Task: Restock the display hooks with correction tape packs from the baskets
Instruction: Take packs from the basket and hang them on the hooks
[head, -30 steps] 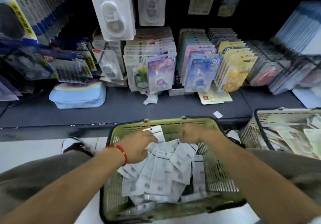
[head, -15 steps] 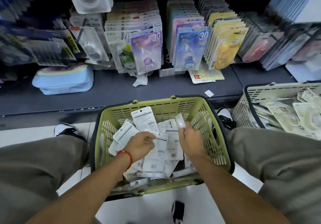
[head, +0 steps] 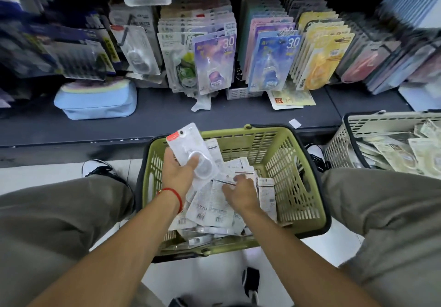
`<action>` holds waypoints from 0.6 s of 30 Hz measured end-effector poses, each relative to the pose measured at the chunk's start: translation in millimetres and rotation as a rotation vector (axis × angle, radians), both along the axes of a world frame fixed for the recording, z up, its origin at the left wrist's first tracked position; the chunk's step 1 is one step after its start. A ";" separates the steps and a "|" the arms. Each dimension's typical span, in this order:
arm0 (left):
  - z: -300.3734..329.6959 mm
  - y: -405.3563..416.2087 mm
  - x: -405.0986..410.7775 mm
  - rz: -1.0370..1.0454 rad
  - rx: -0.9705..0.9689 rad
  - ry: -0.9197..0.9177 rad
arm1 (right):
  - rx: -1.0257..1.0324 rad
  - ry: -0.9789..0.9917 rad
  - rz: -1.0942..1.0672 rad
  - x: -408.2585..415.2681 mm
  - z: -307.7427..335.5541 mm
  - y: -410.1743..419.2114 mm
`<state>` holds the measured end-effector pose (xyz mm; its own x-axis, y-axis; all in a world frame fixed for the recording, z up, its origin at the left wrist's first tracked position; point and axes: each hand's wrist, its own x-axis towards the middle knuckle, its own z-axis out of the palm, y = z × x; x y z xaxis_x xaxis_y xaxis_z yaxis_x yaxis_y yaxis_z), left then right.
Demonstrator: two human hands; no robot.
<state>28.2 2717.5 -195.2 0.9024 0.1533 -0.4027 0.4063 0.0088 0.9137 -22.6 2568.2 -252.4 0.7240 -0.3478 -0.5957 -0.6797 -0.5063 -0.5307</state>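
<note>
A green basket (head: 296, 168) stands on the floor between my knees, holding several white correction tape packs (head: 214, 209) lying mostly back side up. My left hand (head: 177, 172), with a red cord at the wrist, holds one clear-fronted correction tape pack (head: 191, 149) with a red corner label, lifted face up above the pile. My right hand (head: 241, 193) reaches into the pile, its fingers bent on a pack there. Whether it grips that pack cannot be told. Rows of hanging packs (head: 214, 61) fill the display hooks above the shelf.
A white basket (head: 343, 139) with more packs stands at the right. A dark shelf (head: 152, 120) runs in front, bearing a light blue pouch (head: 95, 99), a fallen yellow card (head: 291, 98) and paper scraps. My shoes and knees flank the green basket.
My left hand has lifted one pack out of the pile and turned it face up. My right hand has moved lower into the packs. The view has tilted slightly.
</note>
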 end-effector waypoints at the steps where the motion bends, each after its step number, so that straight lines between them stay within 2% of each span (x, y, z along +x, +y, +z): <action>1: -1.9 9.1 1.1 -0.015 0.029 -0.004 | -0.115 0.113 0.114 -1.8 -8.2 7.2; 3: -8.6 26.2 0.9 -0.052 0.047 0.026 | -0.198 0.198 0.232 -6.1 -22.1 20.3; 7: -17.3 46.4 -2.2 -0.093 0.107 0.052 | -0.195 0.133 0.224 -4.5 -32.2 25.8; 9: -19.4 49.6 -3.7 -0.103 0.121 0.076 | -0.186 0.001 0.107 -4.7 -27.8 14.7; 11: -20.7 48.5 -4.2 -0.116 0.122 0.106 | -0.160 -0.143 -0.118 -9.9 -20.0 -2.0; 15: -23.7 37.2 -3.3 -0.114 0.087 0.169 | 0.079 -0.341 -0.560 -14.6 -2.4 -31.9; 18: -21.8 21.7 -4.1 -0.108 0.032 0.240 | 0.330 -0.377 -0.594 -2.4 16.4 -21.3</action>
<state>24.1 2739.1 -217.0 0.7934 0.0774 -0.6038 0.6085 -0.0741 0.7901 -25.0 2546.9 -236.0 0.6464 -0.5880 -0.4863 -0.5312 0.1108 -0.8400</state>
